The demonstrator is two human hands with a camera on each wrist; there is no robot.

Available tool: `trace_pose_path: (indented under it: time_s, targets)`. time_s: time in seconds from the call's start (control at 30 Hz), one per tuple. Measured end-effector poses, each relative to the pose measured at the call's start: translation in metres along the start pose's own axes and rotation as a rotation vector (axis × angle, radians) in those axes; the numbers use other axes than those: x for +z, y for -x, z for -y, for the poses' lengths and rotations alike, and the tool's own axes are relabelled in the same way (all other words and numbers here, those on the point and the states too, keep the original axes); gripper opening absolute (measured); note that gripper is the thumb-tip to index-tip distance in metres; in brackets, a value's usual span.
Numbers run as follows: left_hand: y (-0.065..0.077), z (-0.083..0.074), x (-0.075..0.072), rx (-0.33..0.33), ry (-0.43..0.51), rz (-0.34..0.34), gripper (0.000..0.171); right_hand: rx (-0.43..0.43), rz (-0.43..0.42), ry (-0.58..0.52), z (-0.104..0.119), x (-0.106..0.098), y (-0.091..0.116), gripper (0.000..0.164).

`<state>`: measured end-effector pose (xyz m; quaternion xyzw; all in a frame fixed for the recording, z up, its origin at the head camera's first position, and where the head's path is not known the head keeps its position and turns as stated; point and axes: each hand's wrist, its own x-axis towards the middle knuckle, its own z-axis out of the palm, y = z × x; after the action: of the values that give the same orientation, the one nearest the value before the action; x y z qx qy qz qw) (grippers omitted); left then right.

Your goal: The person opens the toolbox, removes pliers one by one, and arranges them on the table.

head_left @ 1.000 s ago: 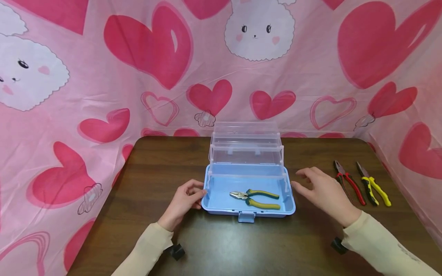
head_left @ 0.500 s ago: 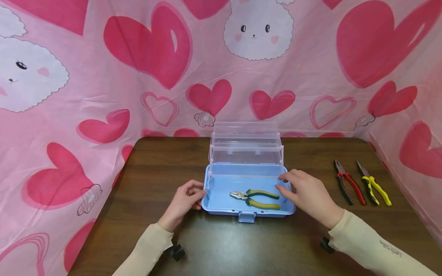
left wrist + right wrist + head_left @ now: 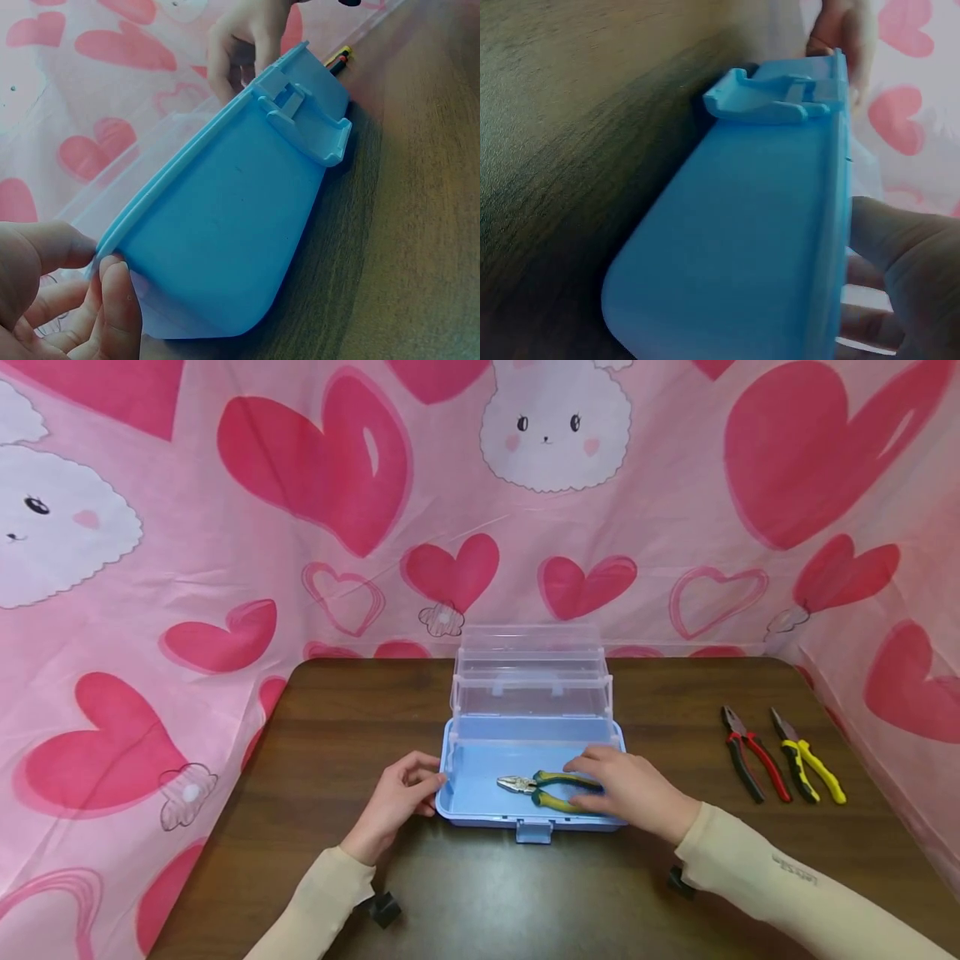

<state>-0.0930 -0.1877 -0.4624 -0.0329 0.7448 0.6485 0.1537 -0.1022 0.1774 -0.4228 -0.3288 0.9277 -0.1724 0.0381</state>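
A blue toolbox (image 3: 480, 817) stands on the table with its clear lid and trays raised. My left hand (image 3: 401, 793) pinches the rim at its left end; the left wrist view shows the thumb (image 3: 64, 246) and fingertips on either side of that rim. Inside the box lie combination pliers (image 3: 553, 802) with green and yellow handles, jaws toward the left. My right hand (image 3: 633, 789) reaches over the box's right end, thumb and fingers spread about the handles. The box wall hides the pliers in the right wrist view, so contact cannot be told.
Red-and-black pliers (image 3: 756, 764) and yellow-and-black needle-nose pliers (image 3: 810, 764) lie on the table (image 3: 345, 710) at the right. The box's front latch (image 3: 534, 832) hangs down. A pink heart-print cloth (image 3: 420, 468) covers the wall behind the table.
My right hand has moved left from beside the box to over the pliers' handles. My left hand has stayed at the rim, and the pliers lie as before.
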Motion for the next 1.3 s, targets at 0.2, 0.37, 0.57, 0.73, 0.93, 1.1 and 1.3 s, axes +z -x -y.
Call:
trace_pose_path:
  time_s: [0.2, 0.37, 0.57, 0.73, 0.93, 1.1, 1.3]
  targets:
    - [0.0, 0.0, -0.001, -0.002, 0.002, -0.005, 0.034, -0.053, 0.058, 0.044, 0.005, 0.008, -0.012, 0.053]
    - [0.0, 0.001, 0.0, -0.001, 0.0, -0.006, 0.034, -0.044, 0.098, 0.071, 0.007, 0.012, -0.02, 0.053]
    - [0.0, 0.0, 0.0, -0.004, 0.002, -0.006, 0.034, -0.003, 0.141, 0.062, 0.008, 0.018, -0.025, 0.055]
    - [0.0, 0.001, 0.0, -0.008, 0.004, -0.006, 0.033, 0.011, 0.159, 0.058, 0.009, 0.019, -0.03, 0.054]
    - [-0.001, 0.001, -0.001, -0.002, 0.007, 0.0, 0.033, 0.044, 0.168, 0.06, 0.013, 0.02, -0.033, 0.055]
    - [-0.001, 0.001, 0.0, -0.001, 0.011, 0.002, 0.033, 0.072, 0.182, 0.061, 0.013, 0.023, -0.034, 0.054]
    - [-0.002, 0.002, 0.0, 0.003, 0.01, 0.0, 0.032, 0.069, 0.18, 0.079, 0.011, 0.026, -0.036, 0.054]
